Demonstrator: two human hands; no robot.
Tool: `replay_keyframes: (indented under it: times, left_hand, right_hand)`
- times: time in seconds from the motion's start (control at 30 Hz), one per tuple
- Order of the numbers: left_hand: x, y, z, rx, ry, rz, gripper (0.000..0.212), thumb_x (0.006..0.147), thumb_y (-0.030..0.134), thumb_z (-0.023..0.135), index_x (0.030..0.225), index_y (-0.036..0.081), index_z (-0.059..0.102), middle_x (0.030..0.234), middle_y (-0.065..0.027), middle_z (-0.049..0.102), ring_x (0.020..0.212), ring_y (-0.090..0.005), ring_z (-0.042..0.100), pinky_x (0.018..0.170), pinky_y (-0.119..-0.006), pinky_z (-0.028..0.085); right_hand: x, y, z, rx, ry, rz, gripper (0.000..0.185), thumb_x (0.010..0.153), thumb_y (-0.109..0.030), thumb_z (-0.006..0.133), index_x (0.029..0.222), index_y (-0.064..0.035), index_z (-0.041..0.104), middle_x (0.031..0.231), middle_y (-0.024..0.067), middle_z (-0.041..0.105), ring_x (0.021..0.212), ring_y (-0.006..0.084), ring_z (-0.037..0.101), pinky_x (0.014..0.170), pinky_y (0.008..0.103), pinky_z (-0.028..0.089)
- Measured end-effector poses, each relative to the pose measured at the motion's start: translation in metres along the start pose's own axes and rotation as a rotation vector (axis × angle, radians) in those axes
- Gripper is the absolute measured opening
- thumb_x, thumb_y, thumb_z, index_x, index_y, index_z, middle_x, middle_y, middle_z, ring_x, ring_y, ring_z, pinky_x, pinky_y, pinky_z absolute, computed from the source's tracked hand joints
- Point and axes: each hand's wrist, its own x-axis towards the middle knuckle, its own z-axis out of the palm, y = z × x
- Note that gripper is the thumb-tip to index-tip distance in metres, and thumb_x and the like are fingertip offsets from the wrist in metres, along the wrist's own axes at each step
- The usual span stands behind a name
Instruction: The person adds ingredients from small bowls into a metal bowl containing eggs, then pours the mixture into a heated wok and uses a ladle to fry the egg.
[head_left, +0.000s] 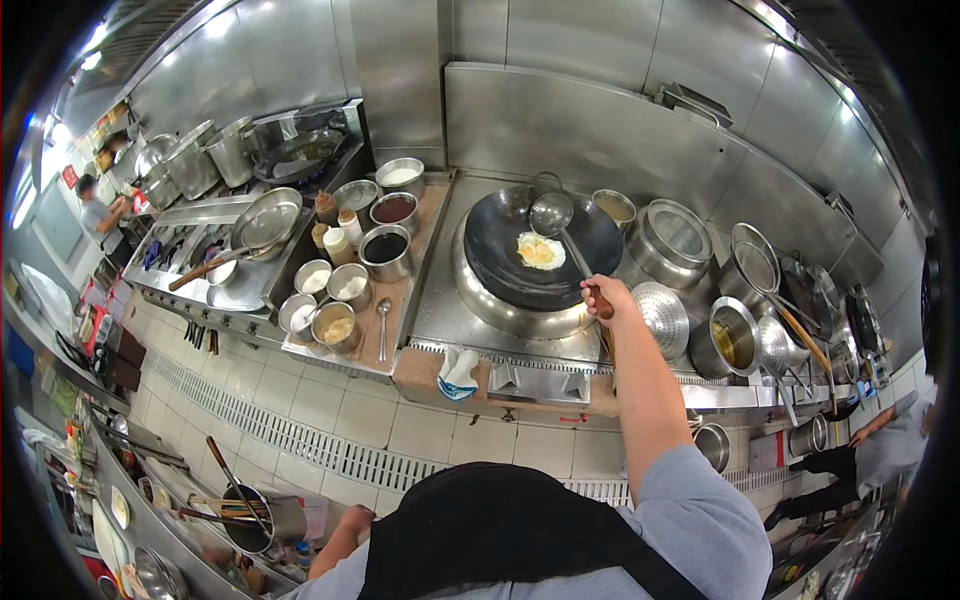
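My right hand (606, 298) is closed around the wooden handle end of a steel ladle (552, 214). The ladle's bowl is over the far part of a black wok (495, 247), just above a fried egg (541, 252) with white and yellow parts. The wok rests on a round steel burner ring (480, 315). My left hand (358, 517) hangs low beside my black apron, away from the stove; its fingers are too unclear to tell whether it holds anything. A folded white cloth (457, 371) lies on the stove's front edge.
Left of the wok stand seasoning pots (385, 251), squeeze bottles (338, 244) and a spoon (383, 330). On the right are a perforated skimmer (660, 321), a pot of yellow liquid (724, 337) and strainers (754, 259). Other people stand at far left (101, 217) and far right (892, 446).
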Motion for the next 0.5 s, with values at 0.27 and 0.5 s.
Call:
replay_keyframes:
  times: [0.27, 0.5]
  left_hand:
    - [-0.011, -0.003, 0.005, -0.058, -0.023, -0.041, 0.028, 0.086, 0.029, 0.052, 0.098, 0.011, 0.070, 0.105, -0.0141, 0.066, 0.099, -0.0319, 0.062, 0.086, -0.041, 0.050]
    - [-0.005, 0.003, -0.003, -0.047, -0.022, -0.014, 0.027, 0.085, 0.029, 0.052, 0.096, 0.011, 0.069, 0.101, -0.0141, 0.066, 0.096, -0.0317, 0.062, 0.084, -0.041, 0.050]
  right_hand:
    - [-0.038, -0.018, -0.005, -0.323, 0.056, -0.092, 0.011, 0.086, -0.011, 0.056, 0.079, -0.0020, 0.055, 0.061, 0.0057, 0.056, 0.044, 0.0158, 0.051, 0.038, 0.0297, 0.041]
    - [-0.051, -0.013, -0.015, -0.620, 0.144, -0.234, 0.012, 0.081, -0.009, 0.057, 0.074, 0.0011, 0.056, 0.060, 0.0089, 0.057, 0.042, 0.0186, 0.053, 0.038, 0.0329, 0.041]
